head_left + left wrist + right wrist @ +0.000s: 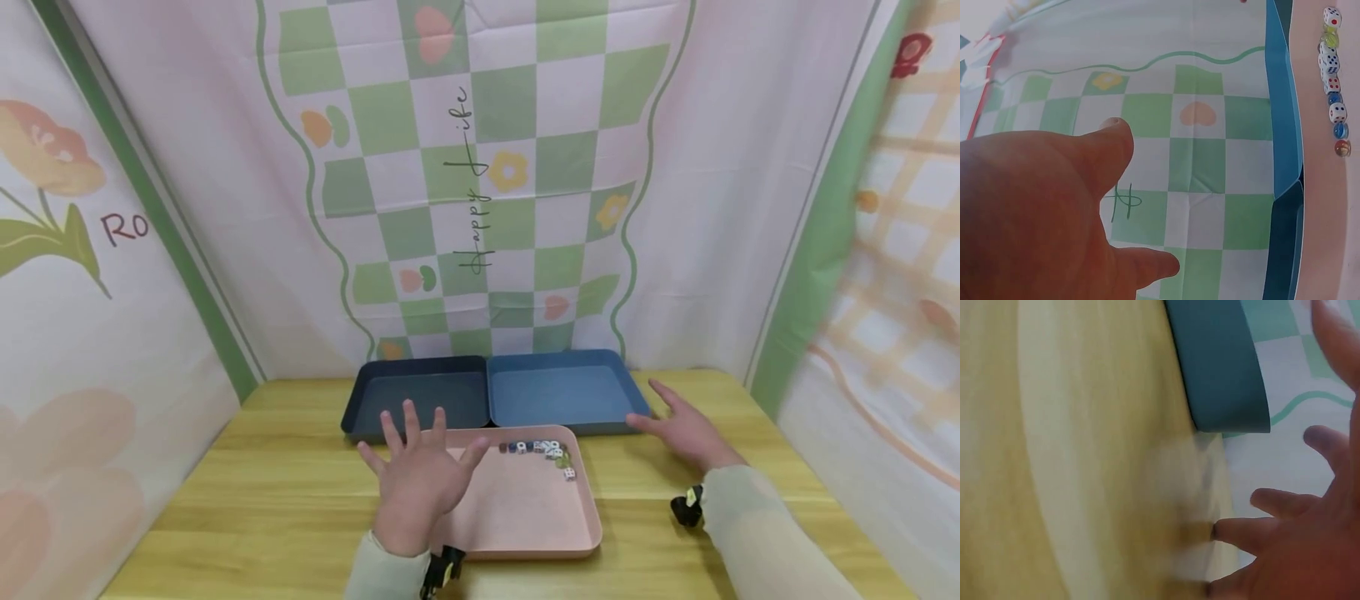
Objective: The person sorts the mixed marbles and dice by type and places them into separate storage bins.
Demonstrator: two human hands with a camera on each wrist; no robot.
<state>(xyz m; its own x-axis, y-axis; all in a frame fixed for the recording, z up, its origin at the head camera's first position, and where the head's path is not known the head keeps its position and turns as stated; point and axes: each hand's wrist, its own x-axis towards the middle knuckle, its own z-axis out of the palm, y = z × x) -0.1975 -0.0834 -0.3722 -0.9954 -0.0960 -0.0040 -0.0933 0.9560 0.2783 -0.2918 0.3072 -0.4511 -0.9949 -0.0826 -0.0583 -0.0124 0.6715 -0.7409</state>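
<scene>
Head view: a curved row of dice [542,451] runs left to right along the far right corner of a pink tray [517,508]. The left hand [417,483], fingers spread and empty, hovers just left of them; the right hand [686,432], also spread and empty, lies farther off on the counter [247,500].

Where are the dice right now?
In the head view the dice lie with a few beads in the far right corner of the pink tray, just before the lighter blue tray, between the left hand and right hand.
</scene>
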